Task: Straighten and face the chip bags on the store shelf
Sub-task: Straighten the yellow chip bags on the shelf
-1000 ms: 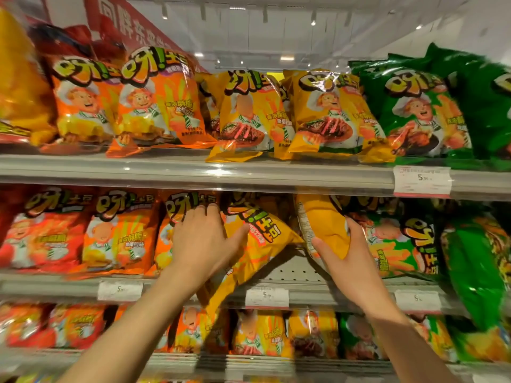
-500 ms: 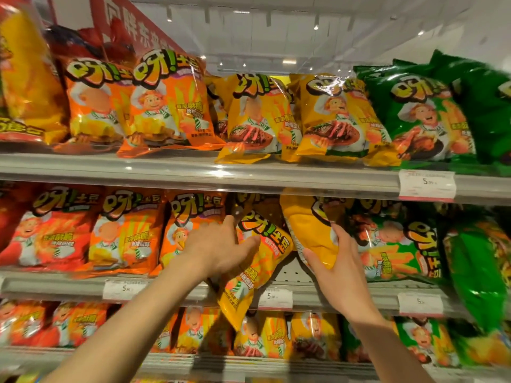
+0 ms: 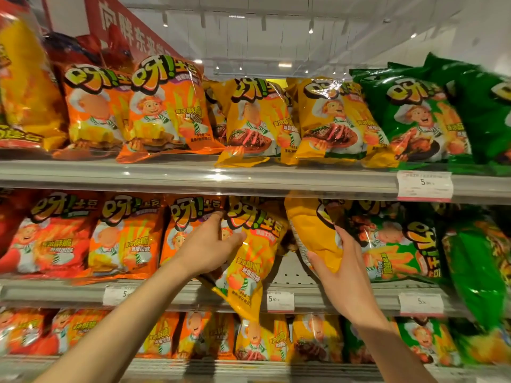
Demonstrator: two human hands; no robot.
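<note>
Store shelves fill the frame, and I am working the middle shelf (image 3: 193, 293) at centre. My left hand (image 3: 210, 246) grips a yellow bag (image 3: 249, 261) that tilts and hangs over the edge. My right hand (image 3: 341, 272) grips a turned bag (image 3: 312, 230), seemingly showing its back. Next I should stand both upright, fronts out, filling the gap between.

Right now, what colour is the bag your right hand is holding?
Yellow, its plain back turned outward: the bag in the right hand, head view.
</note>
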